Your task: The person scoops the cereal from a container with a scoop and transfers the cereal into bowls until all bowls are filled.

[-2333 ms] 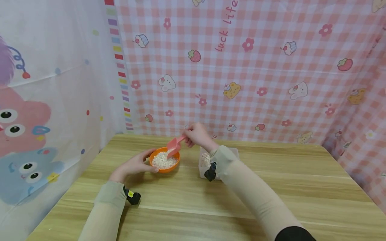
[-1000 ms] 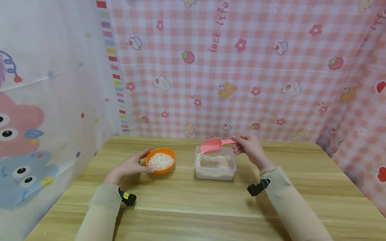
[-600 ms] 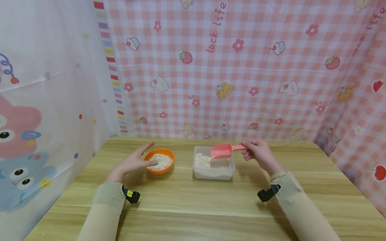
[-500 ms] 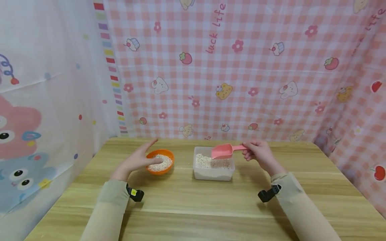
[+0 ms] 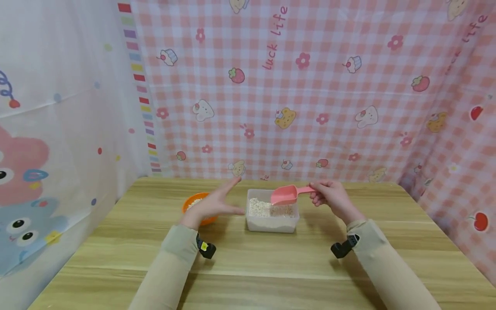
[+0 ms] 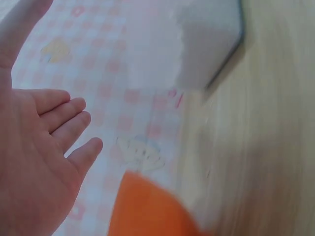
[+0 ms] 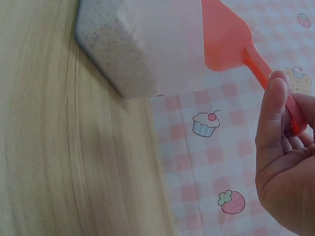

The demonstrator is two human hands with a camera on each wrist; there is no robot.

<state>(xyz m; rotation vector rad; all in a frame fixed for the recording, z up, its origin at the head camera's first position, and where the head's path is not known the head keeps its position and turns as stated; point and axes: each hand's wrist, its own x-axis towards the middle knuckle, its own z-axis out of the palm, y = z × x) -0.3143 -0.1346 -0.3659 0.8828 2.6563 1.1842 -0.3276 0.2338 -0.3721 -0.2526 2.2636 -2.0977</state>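
Observation:
My right hand (image 5: 332, 199) grips the handle of a pink scoop (image 5: 285, 195). The scoop's blade is at the right part of a translucent plastic box (image 5: 271, 224), which holds pale flakes that look like oats (image 5: 260, 207). In the right wrist view the thumb and fingers pinch the scoop's handle (image 7: 258, 66). My left hand (image 5: 215, 204) is spread in the air just left of the box, thumb and fingers apart, holding nothing. Behind it, partly hidden, stands an orange bowl (image 5: 190, 202) with similar flakes inside. The left wrist view shows the palm (image 6: 34, 157) and the blurred bowl (image 6: 147, 209).
Everything stands on a wood-grain table (image 5: 248, 271). A pink checked cloth (image 5: 286, 86) hangs right behind its back edge, and a white printed cloth (image 5: 69, 129) hangs on the left. Black wrist cameras (image 5: 207, 249) stick out below both forearms.
The right hand has carried the scoop from the bowl rightward to the box. My left hand has let go of the bowl's rim and moved right towards the box.

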